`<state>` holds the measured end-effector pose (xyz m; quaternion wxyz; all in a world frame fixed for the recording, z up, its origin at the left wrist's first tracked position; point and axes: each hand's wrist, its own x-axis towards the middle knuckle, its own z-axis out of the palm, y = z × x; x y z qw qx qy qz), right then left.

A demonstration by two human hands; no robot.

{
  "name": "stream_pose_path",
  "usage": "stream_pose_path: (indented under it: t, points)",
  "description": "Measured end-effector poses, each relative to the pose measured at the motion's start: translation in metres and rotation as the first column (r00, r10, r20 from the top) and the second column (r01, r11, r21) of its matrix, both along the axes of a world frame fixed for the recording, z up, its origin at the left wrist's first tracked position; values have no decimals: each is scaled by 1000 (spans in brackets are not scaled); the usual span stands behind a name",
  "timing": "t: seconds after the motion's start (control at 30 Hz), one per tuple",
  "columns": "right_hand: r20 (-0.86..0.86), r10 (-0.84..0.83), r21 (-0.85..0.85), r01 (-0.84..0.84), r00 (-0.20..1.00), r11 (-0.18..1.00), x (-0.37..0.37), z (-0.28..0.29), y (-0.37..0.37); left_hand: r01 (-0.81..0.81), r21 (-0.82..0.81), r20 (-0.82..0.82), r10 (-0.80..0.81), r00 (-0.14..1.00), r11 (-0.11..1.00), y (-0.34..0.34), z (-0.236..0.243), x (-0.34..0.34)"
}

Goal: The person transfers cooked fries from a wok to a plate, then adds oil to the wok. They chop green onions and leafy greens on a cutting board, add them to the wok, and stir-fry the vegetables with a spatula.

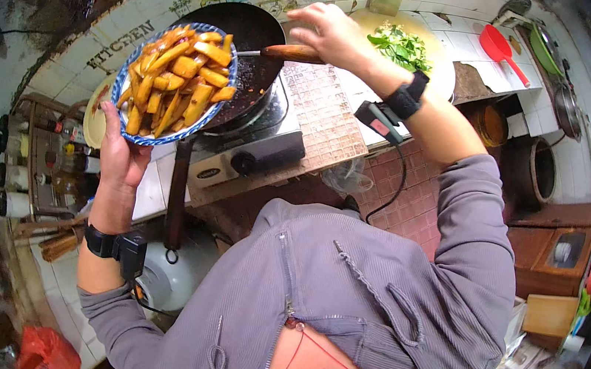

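In my left hand (121, 162) is a blue-rimmed plate (130, 67), gripped at its near left edge and raised over the wok's left side. Thick golden-brown strips, like fried potato (179, 76), are heaped on it. The dark wok (246, 17) rests on a gas stove (250, 163), partly hidden by the plate, with dark residue inside. A cooking utensil with a wooden handle (292, 53) lies across the wok's right rim; its metal shaft runs behind the plate and its end is hidden. Just above that handle is my right hand (326, 33), fingers stretched leftward, apparently not wrapped around it.
Chopped green leaves (402, 45) sit on the counter at the far right, near a red ladle (503, 51). A bottle rack (42, 151) stands left. The wok's long handle (178, 191) points toward me, above a grey gas cylinder (183, 274). A black cable (401, 187) hangs from my right wrist.
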<state>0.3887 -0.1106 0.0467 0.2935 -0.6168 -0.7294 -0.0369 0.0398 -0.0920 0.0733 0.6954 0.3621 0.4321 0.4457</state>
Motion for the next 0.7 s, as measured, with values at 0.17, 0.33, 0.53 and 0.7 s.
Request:
stream_pose_path:
  t: [0.17,0.33,0.53,0.7]
  points:
    - [-874,103,-258,-633,475,730,45,30,-43,116,-4,163,-114,980,993,-39,8,73]
    - [-985,-86,-168,-716,149,677,102,30,-93,211,3,243,-205,948,978,-90,-5,169]
    - [-953,-250,-298,-659,169,691,181,3,-138,276,-66,284,-248,926,959,-120,-58,260]
    - [-891,-342,-453,-573,297,683,215,-67,-150,310,-184,284,-252,925,933,-126,-145,294]
